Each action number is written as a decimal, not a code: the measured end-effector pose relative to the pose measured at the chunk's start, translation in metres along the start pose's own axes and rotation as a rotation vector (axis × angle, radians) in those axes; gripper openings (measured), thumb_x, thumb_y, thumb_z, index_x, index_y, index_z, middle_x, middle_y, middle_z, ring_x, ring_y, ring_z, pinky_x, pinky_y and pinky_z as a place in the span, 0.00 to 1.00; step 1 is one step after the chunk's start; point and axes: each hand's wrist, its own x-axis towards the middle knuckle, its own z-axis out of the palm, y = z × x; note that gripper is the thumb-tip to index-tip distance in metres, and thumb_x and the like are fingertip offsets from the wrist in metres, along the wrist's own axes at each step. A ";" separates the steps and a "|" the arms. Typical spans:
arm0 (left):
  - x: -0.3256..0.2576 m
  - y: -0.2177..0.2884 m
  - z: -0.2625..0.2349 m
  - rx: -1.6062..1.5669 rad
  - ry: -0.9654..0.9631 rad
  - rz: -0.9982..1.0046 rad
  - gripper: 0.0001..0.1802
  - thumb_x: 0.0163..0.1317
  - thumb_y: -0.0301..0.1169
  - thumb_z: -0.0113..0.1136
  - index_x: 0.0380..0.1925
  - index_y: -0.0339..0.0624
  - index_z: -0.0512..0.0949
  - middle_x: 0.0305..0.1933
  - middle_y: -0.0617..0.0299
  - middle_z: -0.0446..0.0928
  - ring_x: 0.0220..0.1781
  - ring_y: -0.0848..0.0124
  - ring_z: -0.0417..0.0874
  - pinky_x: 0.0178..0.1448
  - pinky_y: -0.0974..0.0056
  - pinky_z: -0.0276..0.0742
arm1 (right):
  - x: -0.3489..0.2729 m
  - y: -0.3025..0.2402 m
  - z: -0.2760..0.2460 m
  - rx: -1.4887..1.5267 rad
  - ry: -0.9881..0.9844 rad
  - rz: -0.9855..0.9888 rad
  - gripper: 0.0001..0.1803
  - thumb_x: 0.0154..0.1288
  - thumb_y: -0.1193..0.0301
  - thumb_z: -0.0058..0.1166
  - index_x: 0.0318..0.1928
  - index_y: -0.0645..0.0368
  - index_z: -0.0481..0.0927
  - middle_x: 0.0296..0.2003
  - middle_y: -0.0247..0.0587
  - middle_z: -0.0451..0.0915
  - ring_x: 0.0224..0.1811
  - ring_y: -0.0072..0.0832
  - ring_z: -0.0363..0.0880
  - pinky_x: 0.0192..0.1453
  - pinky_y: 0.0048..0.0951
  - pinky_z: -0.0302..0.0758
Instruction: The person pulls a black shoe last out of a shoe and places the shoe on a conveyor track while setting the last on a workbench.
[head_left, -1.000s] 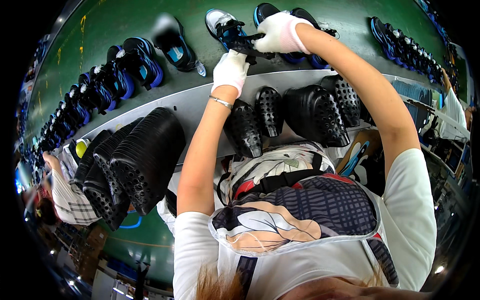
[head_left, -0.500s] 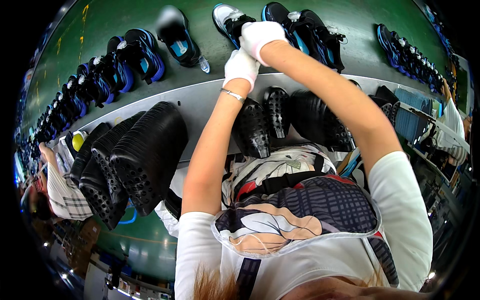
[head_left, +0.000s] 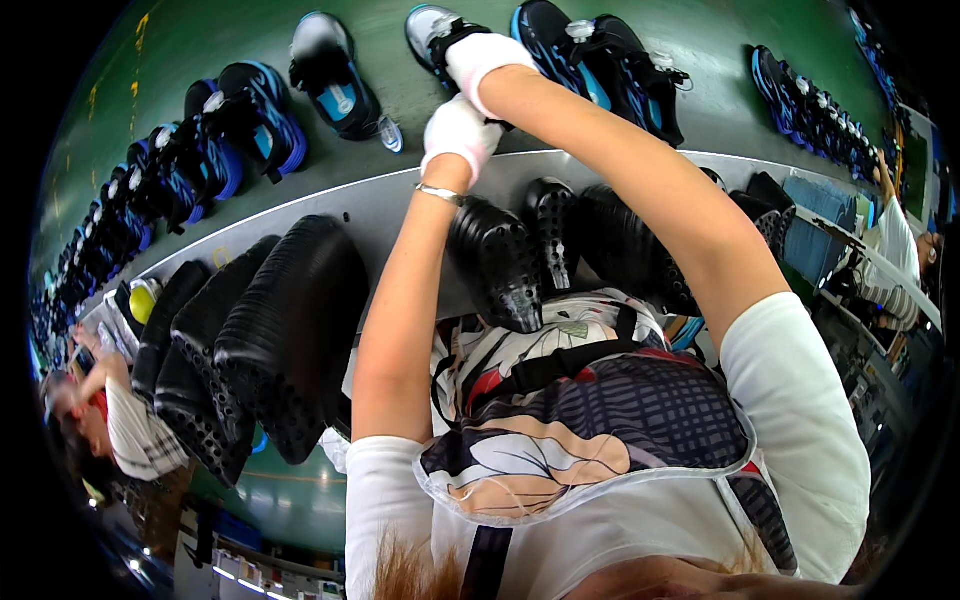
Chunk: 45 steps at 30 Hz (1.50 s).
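Observation:
Both my hands wear white gloves and reach up to a green conveyor belt [head_left: 400, 100] carrying sports shoes. My right hand [head_left: 478, 58] rests on a grey-toed shoe with a black upper [head_left: 432, 25], fingers curled over its middle. My left hand [head_left: 458, 133] sits just below it at the belt's grey front edge [head_left: 300, 205], curled with its back to me; what it holds is hidden. A silver bracelet [head_left: 437, 192] circles my left wrist. Black and blue shoes [head_left: 590, 45] lie just right of my right forearm.
A black and blue shoe [head_left: 335, 75] lies left of my hands, and rows of further shoes [head_left: 190, 160] run along the belt. Stacks of black studded soles [head_left: 260, 340] hang below the edge, with others [head_left: 500, 260] under my arms. A person [head_left: 120, 420] sits at left, another person [head_left: 895, 240] at right.
My right hand has slid left from the black and blue shoes onto the grey-toed shoe. My left hand has stayed near the belt edge.

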 end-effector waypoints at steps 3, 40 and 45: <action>0.013 -0.019 0.002 0.115 -0.063 0.151 0.17 0.52 0.41 0.62 0.40 0.46 0.82 0.45 0.48 0.80 0.49 0.51 0.80 0.52 0.55 0.77 | 0.012 0.002 0.016 -0.037 0.150 -0.114 0.21 0.53 0.72 0.58 0.50 0.54 0.76 0.54 0.45 0.77 0.56 0.39 0.76 0.58 0.36 0.74; -0.118 0.083 -0.041 0.316 0.185 0.357 0.23 0.60 0.39 0.59 0.55 0.45 0.75 0.54 0.51 0.75 0.54 0.56 0.77 0.57 0.60 0.72 | -0.383 0.370 0.031 0.008 0.551 0.379 0.30 0.51 0.65 0.63 0.56 0.53 0.71 0.53 0.43 0.71 0.49 0.40 0.76 0.53 0.35 0.75; -0.133 0.092 -0.029 0.247 0.123 0.351 0.22 0.61 0.37 0.58 0.55 0.42 0.75 0.53 0.53 0.76 0.48 0.60 0.79 0.55 0.61 0.73 | -0.379 0.368 0.012 -0.010 0.404 0.401 0.30 0.50 0.65 0.65 0.54 0.55 0.71 0.52 0.43 0.71 0.47 0.39 0.77 0.53 0.35 0.75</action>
